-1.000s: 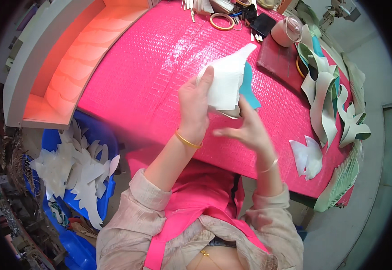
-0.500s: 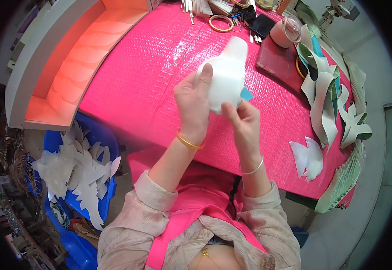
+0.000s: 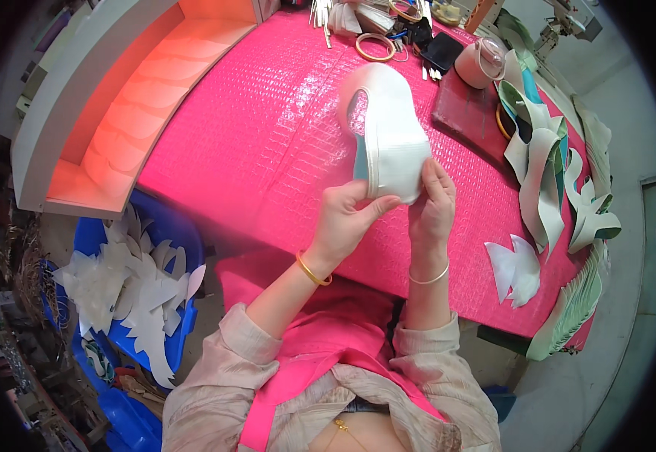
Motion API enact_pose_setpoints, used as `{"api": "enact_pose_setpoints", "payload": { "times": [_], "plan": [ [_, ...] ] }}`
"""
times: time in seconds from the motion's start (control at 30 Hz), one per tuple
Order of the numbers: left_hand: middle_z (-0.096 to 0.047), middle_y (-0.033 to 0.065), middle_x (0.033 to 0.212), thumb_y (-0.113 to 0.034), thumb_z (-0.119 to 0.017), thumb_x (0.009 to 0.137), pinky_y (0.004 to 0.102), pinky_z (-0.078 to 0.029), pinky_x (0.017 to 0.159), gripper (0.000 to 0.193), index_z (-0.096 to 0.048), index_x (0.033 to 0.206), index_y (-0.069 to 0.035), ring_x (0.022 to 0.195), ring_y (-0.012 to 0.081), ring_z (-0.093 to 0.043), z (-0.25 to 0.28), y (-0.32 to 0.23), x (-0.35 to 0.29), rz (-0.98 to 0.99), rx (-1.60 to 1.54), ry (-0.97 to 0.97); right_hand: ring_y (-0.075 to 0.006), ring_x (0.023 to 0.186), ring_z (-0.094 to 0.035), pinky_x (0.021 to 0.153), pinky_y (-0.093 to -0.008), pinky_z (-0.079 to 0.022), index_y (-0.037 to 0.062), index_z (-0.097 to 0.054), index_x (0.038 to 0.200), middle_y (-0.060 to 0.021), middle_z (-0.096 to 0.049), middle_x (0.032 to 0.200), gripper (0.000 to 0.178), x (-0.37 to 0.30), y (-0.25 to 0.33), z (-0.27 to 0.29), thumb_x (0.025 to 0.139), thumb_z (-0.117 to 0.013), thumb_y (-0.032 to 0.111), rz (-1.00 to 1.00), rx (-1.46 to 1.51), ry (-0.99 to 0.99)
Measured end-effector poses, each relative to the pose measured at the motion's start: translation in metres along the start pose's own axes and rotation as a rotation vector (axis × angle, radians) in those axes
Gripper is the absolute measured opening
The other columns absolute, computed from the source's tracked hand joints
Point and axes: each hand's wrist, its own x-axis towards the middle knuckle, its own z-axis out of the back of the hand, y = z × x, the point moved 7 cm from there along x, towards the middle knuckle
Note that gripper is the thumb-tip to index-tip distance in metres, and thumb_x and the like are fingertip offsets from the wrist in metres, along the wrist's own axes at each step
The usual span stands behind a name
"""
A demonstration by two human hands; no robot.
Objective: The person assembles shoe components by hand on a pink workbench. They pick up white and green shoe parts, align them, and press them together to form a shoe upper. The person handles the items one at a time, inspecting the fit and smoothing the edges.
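Observation:
Between my two hands is a white shoe upper (image 3: 399,147) with blue-green lining, raised over the pink-covered table (image 3: 253,135). Its rounded end points away from me, and the opening faces left. My left hand (image 3: 343,222) grips the near left edge, the thumb lying along the bottom rim. Closed around the near right edge is my right hand (image 3: 433,207), its fingertips on the outer side.
A box glowing orange inside (image 3: 128,128) stands at the left, holding a row of curved pieces. Below it a blue bin (image 3: 185,316) holds white scraps. On the right are a dark red block (image 3: 467,120), a lidded cup (image 3: 479,64), stacked white-green pieces (image 3: 546,177) and two white cutouts (image 3: 512,271).
The shoe upper has been turned, so its opening and lining now show on the left. My left hand has shifted down to the near edge; my right hand moved to the right side.

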Motion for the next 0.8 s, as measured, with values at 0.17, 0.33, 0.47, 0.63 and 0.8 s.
{"api": "enact_pose_setpoints", "payload": {
  "times": [0.17,0.33,0.47,0.63,0.8],
  "plan": [
    [-0.063,0.0107,0.077,-0.008,-0.066,0.078,0.0257,-0.043,0.06,0.015,-0.065,0.089,0.002,0.068,0.0144,-0.057,-0.018,0.004,-0.012,-0.15,-0.037,-0.158,-0.0042,0.058,-0.041,0.05,-0.0214,-0.032,0.0007,-0.058,0.082,0.0024,-0.053,0.068,0.037,0.006,0.004,0.002,0.095,-0.041,0.03,0.091,-0.347,-0.076],
    [-0.062,0.01,0.076,-0.007,-0.064,0.079,0.0245,-0.04,0.056,0.016,-0.064,0.091,0.002,0.064,0.0107,-0.052,-0.021,0.019,-0.023,-0.045,0.028,-0.136,-0.0062,0.047,-0.042,0.044,-0.0228,-0.035,0.0047,-0.058,0.072,0.0001,-0.052,0.061,0.048,0.035,-0.029,0.026,0.093,-0.038,0.043,-0.122,-0.523,-0.005],
    [-0.063,0.0048,0.081,-0.012,-0.061,0.083,0.0242,-0.041,0.058,0.017,-0.064,0.09,0.003,0.067,0.0071,-0.051,-0.018,0.025,-0.02,0.125,-0.112,-0.01,-0.0213,0.086,-0.063,0.077,-0.0315,-0.051,-0.0021,-0.053,0.111,-0.0137,-0.061,0.099,0.06,0.034,-0.043,0.034,0.092,-0.03,0.051,-0.358,-0.13,0.004],
    [-0.063,0.0087,0.1,-0.011,-0.06,0.084,0.0271,-0.044,0.083,0.027,-0.059,0.105,0.005,0.091,0.011,-0.058,0.015,0.008,0.005,0.351,-0.534,0.248,-0.0195,0.108,-0.051,0.094,-0.0348,-0.039,-0.0013,-0.041,0.123,-0.0102,-0.052,0.117,0.059,0.002,-0.028,0.0,0.078,-0.067,0.026,-0.34,-0.182,0.605],
    [-0.064,0.0067,0.094,-0.011,-0.061,0.082,0.0256,-0.047,0.079,0.023,-0.062,0.1,0.005,0.086,0.0118,-0.059,0.032,-0.022,0.011,0.203,-0.226,0.346,-0.0162,0.103,-0.052,0.091,-0.0315,-0.04,-0.003,-0.043,0.12,-0.0074,-0.054,0.113,0.06,0.002,-0.02,-0.026,0.07,-0.072,0.011,-0.423,0.052,0.598]
  ]
}}
